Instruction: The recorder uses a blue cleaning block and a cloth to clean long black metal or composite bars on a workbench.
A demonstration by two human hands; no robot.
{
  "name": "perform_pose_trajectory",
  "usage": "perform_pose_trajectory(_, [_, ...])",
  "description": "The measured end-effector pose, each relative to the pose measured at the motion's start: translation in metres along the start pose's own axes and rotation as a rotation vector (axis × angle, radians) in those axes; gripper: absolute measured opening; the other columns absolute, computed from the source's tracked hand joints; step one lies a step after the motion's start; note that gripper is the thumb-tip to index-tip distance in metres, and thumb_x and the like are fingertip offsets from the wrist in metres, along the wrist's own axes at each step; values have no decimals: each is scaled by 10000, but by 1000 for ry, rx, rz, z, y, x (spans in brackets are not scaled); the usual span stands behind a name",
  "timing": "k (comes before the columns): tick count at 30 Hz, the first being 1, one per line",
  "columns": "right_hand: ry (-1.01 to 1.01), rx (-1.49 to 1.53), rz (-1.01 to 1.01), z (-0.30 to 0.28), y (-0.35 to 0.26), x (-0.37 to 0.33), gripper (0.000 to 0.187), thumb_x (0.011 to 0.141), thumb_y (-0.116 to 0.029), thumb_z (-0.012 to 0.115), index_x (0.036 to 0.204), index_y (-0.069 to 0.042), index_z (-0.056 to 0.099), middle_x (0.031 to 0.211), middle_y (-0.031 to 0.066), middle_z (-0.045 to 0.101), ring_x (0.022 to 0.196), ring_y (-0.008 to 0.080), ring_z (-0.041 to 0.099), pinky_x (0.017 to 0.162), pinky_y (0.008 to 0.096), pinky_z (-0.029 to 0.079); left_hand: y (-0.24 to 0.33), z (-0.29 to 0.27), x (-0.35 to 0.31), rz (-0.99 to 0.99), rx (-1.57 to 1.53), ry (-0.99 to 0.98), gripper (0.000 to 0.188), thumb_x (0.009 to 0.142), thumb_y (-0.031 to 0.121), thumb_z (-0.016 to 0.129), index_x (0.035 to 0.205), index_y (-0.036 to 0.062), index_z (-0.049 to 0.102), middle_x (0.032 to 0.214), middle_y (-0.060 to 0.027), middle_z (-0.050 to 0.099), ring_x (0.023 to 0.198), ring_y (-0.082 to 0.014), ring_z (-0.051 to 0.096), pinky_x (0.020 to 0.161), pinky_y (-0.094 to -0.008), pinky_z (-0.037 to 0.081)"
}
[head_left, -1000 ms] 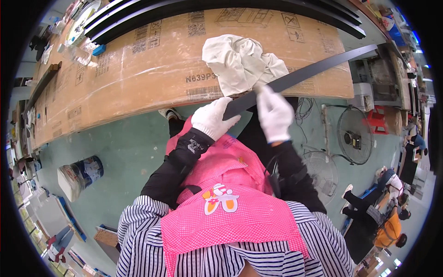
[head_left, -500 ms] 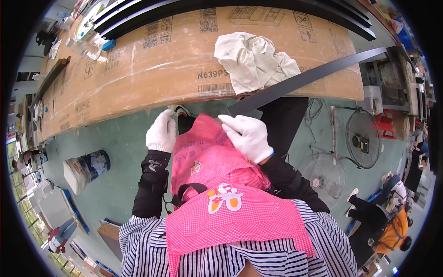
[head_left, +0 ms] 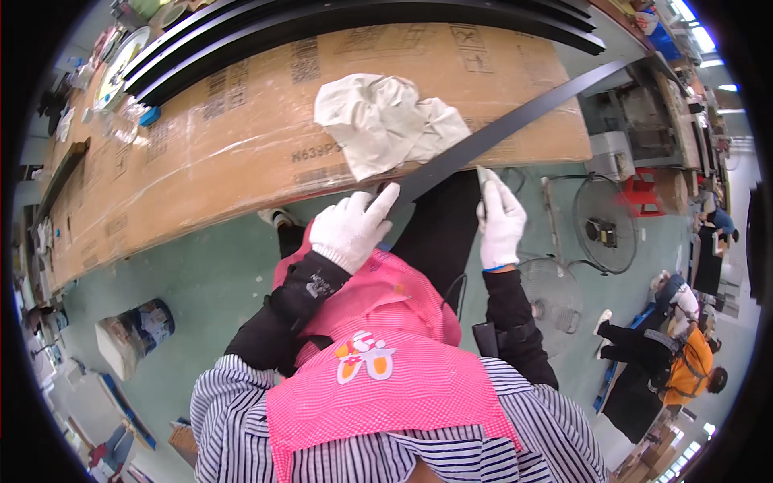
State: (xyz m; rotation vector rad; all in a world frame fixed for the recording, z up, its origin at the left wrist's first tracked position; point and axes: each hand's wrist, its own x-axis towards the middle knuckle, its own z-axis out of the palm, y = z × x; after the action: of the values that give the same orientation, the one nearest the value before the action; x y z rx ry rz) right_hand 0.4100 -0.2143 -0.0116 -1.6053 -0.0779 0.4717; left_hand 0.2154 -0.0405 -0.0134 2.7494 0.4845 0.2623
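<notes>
A long dark, flat strip (head_left: pixel 515 121) lies slanting over a cardboard box's near edge, its near end sticking out toward me. My left hand (head_left: pixel 352 228), in a white glove, is at that near end with its forefinger stretched along it; the hand covers part of the end. At the strip's near side, right of the left hand, is my white-gloved right hand (head_left: pixel 501 221). Its fingers point away from me and are pressed together; whatever they may hold is too small to make out. A crumpled cream cloth (head_left: pixel 386 125) lies on the box beside the strip.
Several long black profiles (head_left: pixel 322 32) lie along the far side of the cardboard box (head_left: pixel 217 153). A blue block (head_left: pixel 150 117) sits at the far left. Floor fans (head_left: pixel 605 229), a red stool (head_left: pixel 642 195) and a bucket (head_left: pixel 149 326) stand around me. Co-workers (head_left: pixel 688 362) are at the right.
My left hand has moved right and up to the strip's near end. My right hand has shifted right, away from the apron, to the strip's near side. The view has shifted.
</notes>
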Motion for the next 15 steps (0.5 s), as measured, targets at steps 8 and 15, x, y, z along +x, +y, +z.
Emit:
perform_pose_trajectory(8, [-144,-78,-155,29,-4,-1,291,995,-131,674,1253,-3,719,824,-46,655,634,13,490,554,195,389,-4,-7,0,-1,-522,194,674,712,266,898,1325,128,655,925,-76,721,769,-276,704,699,-340,572])
perform_pose_trajectory(15, [-163,-142,-163,50,-9,-3,290,989,-139,686,1246,-10,724,827,-44,659,633,18,483,557,201,397,-12,-11,-5,47,-437,167,692,715,244,883,1350,116,641,961,-88,720,804,-275,705,705,-343,568])
